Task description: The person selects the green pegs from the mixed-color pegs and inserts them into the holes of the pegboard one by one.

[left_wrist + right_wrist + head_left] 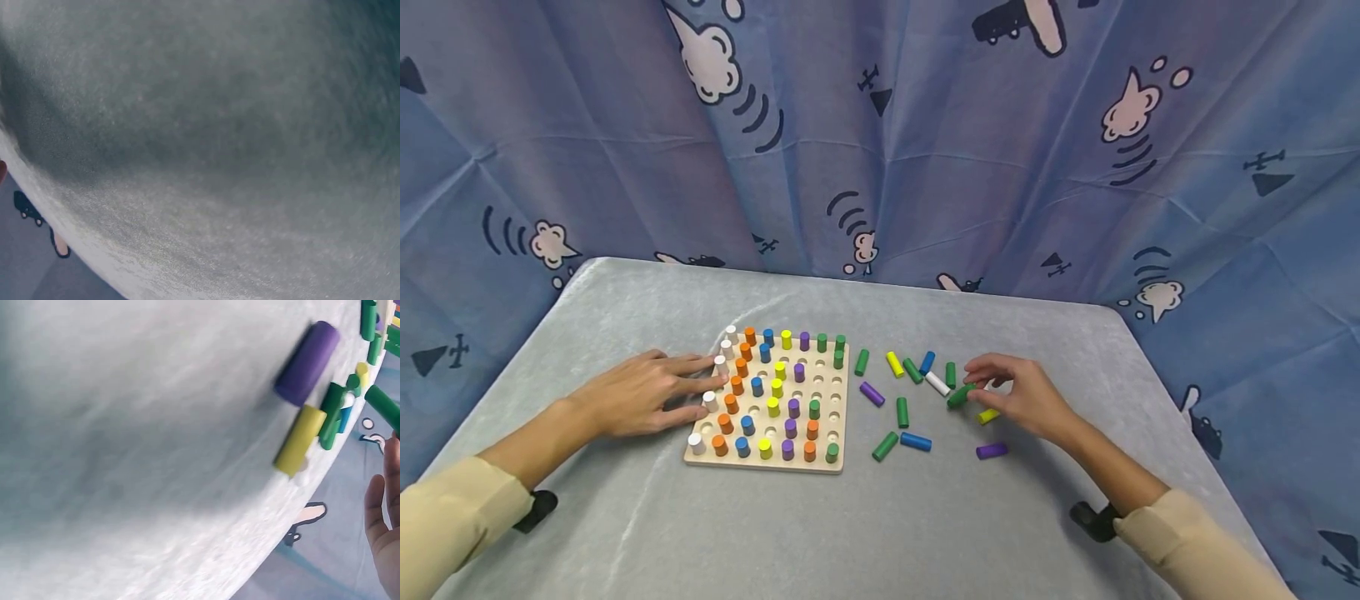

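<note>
A wooden pegboard [827, 390] lies left of the middle on the table, with columns of white, orange, blue, yellow, purple and green pegs and some bare holes. My left hand [632, 392] rests at its left edge, fingers stretched out against the white pegs [710, 402]. Over the loose pegs on the right, my right hand [1026, 398] pinches a green peg [958, 397] between thumb and fingers. The right wrist view has that green peg [382, 406] held above the table. Only a sliver of fingertip shows in the left wrist view.
Several loose pegs lie right of the board, among them a white peg [937, 383], a blue peg [916, 442] and a purple peg [992, 451]. A yellow peg [988, 416] lies beneath my right hand. Behind the grey-covered table [880, 533] hangs a patterned blue curtain [880, 167].
</note>
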The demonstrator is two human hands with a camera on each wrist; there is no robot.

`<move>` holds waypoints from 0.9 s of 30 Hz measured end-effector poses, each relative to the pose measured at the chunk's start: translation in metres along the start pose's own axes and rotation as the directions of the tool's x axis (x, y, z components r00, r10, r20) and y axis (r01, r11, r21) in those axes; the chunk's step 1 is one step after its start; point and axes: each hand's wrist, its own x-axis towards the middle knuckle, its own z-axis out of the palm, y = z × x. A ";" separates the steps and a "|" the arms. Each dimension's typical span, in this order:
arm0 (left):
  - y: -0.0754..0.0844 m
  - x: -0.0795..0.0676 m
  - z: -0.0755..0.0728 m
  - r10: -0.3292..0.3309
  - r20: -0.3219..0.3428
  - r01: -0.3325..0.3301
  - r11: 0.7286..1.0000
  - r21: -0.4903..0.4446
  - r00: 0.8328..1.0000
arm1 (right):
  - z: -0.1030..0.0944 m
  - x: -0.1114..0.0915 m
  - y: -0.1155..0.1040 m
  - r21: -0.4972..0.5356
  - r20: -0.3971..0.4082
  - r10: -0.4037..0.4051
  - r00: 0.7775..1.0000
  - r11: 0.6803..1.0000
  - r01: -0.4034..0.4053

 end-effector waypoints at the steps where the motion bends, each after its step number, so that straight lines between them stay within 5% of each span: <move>1: 0.000 0.000 0.000 0.000 0.000 0.000 1.000 0.000 1.000 | 0.001 0.001 -0.002 0.003 -0.007 -0.001 1.000 1.000 0.001; 27: -0.002 -0.001 0.002 0.006 -0.001 -0.006 1.000 -0.003 1.000 | 0.048 0.042 -0.053 0.102 -0.063 -0.128 0.990 0.986 0.134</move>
